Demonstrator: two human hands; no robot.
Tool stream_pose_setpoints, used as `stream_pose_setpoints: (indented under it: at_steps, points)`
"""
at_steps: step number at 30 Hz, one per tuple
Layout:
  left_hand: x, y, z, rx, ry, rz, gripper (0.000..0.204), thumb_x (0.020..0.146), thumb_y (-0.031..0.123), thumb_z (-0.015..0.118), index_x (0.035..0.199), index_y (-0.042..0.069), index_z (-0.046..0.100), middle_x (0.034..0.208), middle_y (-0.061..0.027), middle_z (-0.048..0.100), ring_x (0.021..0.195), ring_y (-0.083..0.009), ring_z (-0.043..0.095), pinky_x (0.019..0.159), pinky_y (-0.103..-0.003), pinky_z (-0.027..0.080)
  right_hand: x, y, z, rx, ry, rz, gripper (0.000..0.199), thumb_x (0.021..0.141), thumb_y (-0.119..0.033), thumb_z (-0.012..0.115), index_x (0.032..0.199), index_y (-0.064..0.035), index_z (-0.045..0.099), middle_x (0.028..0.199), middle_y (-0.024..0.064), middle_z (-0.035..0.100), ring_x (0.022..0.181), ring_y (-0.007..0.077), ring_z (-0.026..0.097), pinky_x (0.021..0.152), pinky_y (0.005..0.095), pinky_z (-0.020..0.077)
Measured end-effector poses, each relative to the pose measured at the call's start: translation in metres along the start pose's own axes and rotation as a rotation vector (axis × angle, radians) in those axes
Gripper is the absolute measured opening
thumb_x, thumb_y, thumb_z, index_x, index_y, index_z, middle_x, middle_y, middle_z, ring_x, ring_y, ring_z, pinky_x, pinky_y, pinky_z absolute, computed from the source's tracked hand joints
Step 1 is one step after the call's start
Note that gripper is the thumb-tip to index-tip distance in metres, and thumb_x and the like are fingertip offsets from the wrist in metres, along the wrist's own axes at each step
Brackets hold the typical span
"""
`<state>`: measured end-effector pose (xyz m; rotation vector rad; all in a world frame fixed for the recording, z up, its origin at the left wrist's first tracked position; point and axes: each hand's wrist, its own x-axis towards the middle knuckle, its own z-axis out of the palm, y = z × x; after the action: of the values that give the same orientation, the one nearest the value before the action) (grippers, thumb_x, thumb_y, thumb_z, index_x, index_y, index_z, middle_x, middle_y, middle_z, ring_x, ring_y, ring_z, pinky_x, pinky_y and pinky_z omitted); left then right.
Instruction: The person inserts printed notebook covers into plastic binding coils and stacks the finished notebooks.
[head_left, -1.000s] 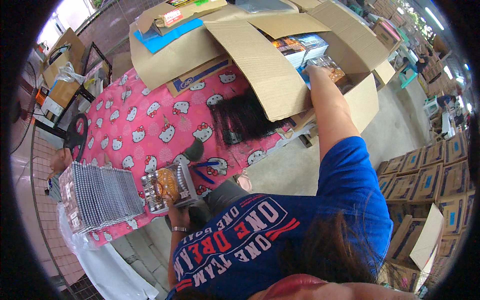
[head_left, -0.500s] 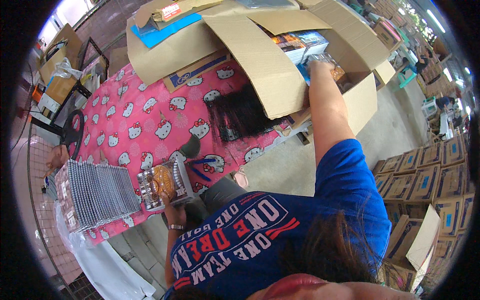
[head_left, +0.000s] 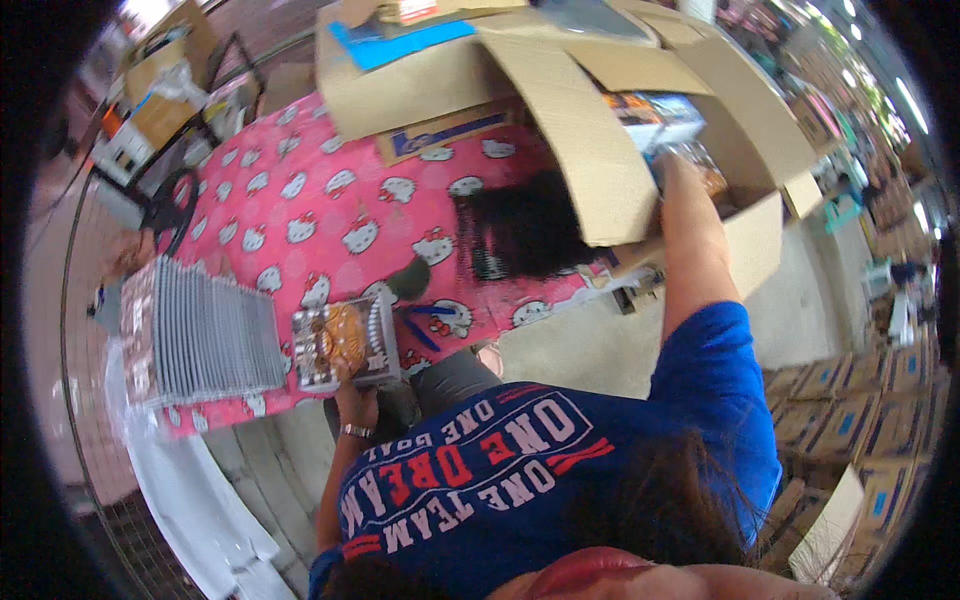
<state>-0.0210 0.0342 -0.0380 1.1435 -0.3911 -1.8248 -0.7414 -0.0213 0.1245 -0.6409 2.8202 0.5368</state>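
Observation:
At the near table edge, my left hand (head_left: 356, 402) grips a short stack of books (head_left: 342, 345) with an orange-brown and dark picture cover. The thumb side lies on the cover. My right hand (head_left: 678, 160) reaches deep into an open cardboard box (head_left: 570, 130) and rests at picture-covered books (head_left: 706, 178) there; its fingers are hidden and blurred. Beside it in the box stands another pile of books (head_left: 660, 120) with white page edges. Left of my left hand, a tall pile of spiral-bound books (head_left: 215, 345) stands on the table.
A pink cat-patterned cloth (head_left: 330, 215) covers the table. On it lie a black mesh-like patch (head_left: 515, 225), blue pens (head_left: 425, 325) and a dark green rounded thing (head_left: 408, 280). Stacked cartons (head_left: 850, 400) stand at the right. White plastic sheeting (head_left: 185, 500) hangs at the lower left.
The view has shifted, so the table and box appear farther right. My right hand remains in the box and my left hand keeps its hold on the short stack.

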Motion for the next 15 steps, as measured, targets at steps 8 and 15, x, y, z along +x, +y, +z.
stream_pose_setpoints:
  at_steps: [8, 15]
  points:
    - [0.027, -0.019, -0.028, -0.086, 0.126, -0.006, 0.076, 0.084, 0.041, 0.072, 0.139, 0.014, 0.026, 0.133, -0.0104, 0.048, 0.116, -0.0276, 0.054, 0.09, -0.051, 0.049, 0.031, 0.017, 0.024, -0.423, -0.009, -0.065, 0.059, 0.084, -0.052, 0.052, 0.134, -0.021, 0.052, 0.144, 0.0078, 0.045, 0.136, 0.0281, 0.036, 0.111, 0.0471, 0.0272]
    - [-0.004, -0.011, -0.001, -0.176, 0.179, 0.101, 0.081, 0.083, 0.039, 0.073, 0.14, 0.012, 0.022, 0.139, -0.0124, 0.043, 0.121, -0.0288, 0.05, 0.093, -0.053, 0.047, 0.051, -0.014, 0.007, -0.995, -0.043, -0.155, 0.058, 0.084, -0.053, 0.049, 0.132, -0.0198, 0.054, 0.141, 0.009, 0.048, 0.135, 0.0287, 0.037, 0.11, 0.047, 0.0273]
